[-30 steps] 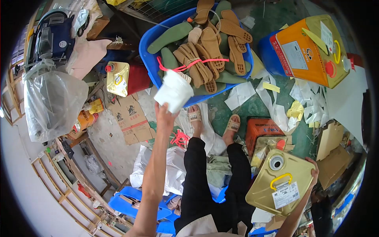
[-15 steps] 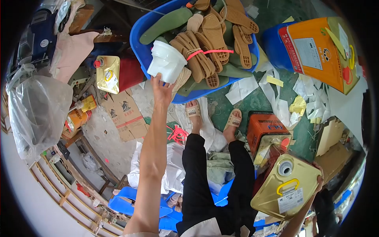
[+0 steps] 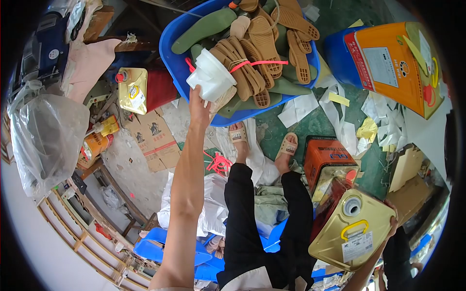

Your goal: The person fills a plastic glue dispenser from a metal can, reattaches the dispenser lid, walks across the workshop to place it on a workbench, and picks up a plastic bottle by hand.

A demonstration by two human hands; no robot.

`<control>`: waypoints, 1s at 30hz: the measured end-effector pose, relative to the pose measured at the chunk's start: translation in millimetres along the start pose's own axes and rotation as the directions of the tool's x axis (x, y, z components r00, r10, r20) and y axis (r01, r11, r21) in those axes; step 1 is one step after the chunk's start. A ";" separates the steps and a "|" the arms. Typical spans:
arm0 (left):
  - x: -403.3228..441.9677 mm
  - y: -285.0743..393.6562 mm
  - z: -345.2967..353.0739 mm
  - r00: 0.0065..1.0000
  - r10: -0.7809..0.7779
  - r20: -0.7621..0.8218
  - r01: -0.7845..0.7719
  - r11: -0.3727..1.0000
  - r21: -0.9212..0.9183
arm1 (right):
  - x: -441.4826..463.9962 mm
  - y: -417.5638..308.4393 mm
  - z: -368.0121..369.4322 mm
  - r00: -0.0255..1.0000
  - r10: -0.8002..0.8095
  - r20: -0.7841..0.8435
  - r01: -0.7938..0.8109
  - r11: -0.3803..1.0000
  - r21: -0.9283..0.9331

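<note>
My left hand (image 3: 198,107) grips a white plastic tub (image 3: 211,77) by its lower side, over the near left part of a blue basin (image 3: 170,63). Brown shoe soles (image 3: 264,46) and green soles (image 3: 206,30) fill the basin, some of them bound with a pink strap (image 3: 267,62). On the right, my right hand (image 3: 392,220) holds the edge of a gold metal can (image 3: 340,247) with a yellow handle and an open round spout. The can is tilted, its top facing the camera. My right fingers are partly hidden.
An orange and blue can (image 3: 383,63) stands at upper right, a red-sided can (image 3: 132,89) at left. Below are an orange can (image 3: 325,155), paper scraps (image 3: 340,121), flattened cardboard (image 3: 153,138) and pink cord (image 3: 219,164). My sandalled feet rest on the floor. Part of another person shows at lower right.
The white tub has moved up and left over the basin and has tilted. The gold can has shifted slightly right and down. The view has also shifted.
</note>
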State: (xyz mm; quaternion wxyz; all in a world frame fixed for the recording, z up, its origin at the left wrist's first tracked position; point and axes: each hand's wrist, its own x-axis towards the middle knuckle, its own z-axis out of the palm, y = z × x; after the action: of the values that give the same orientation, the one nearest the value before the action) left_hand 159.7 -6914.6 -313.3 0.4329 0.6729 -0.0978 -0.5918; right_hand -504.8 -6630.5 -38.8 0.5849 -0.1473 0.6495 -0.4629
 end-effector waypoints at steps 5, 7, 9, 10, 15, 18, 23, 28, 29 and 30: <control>-6.3 6.2 2.7 1.000 0.004 -0.013 -0.004 0.999 0.031 | -2.5 5.9 -3.8 1.000 0.013 -0.005 -0.013 1.000 0.028; -14.3 -0.8 -1.1 0.999 0.034 0.012 -0.034 0.999 0.028 | -8.4 7.4 -32.2 0.999 0.022 -0.033 -0.024 0.997 -0.067; -28.2 -26.1 -8.1 0.961 0.184 -0.206 -0.177 0.983 0.049 | -8.8 1.2 -12.7 0.998 0.052 -0.030 -0.053 0.998 -0.027; -59.1 -34.8 9.4 0.973 0.086 -0.215 -0.097 0.995 -0.040 | -8.7 0.5 -7.7 0.998 0.067 -0.020 -0.067 0.998 -0.001; -305.2 -136.9 79.3 0.781 -0.568 0.260 0.470 0.808 0.354 | -21.4 17.0 -26.4 0.997 0.002 -0.080 0.004 0.996 0.084; -428.2 -159.6 141.4 0.562 -0.531 0.634 0.217 0.834 0.507 | -26.3 19.5 -29.4 0.999 0.001 -0.036 0.005 0.987 0.158; -484.8 -170.2 170.1 0.649 -0.583 0.489 0.299 0.787 0.540 | -61.6 62.9 -91.9 0.988 -0.073 -0.137 0.102 0.970 0.219; -487.2 -163.4 159.1 0.658 -0.540 0.525 0.215 0.802 0.557 | -80.3 69.4 -69.7 0.981 -0.155 -0.116 0.181 0.947 0.265; -490.6 -161.2 159.1 0.667 -0.528 0.526 0.188 0.802 0.567 | -85.1 70.8 -70.0 0.974 -0.160 -0.162 0.199 0.944 0.263; -493.1 -159.9 159.7 0.674 -0.515 0.530 0.159 0.802 0.576 | -89.0 73.5 -68.4 0.963 -0.168 -0.209 0.220 0.940 0.260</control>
State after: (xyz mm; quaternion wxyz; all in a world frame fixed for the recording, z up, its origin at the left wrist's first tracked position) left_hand -180.2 -6574.8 -62.0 0.0648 0.5089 -0.2590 -0.8184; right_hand -516.1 -6497.1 -47.9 0.4887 -0.0829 0.6107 -0.6175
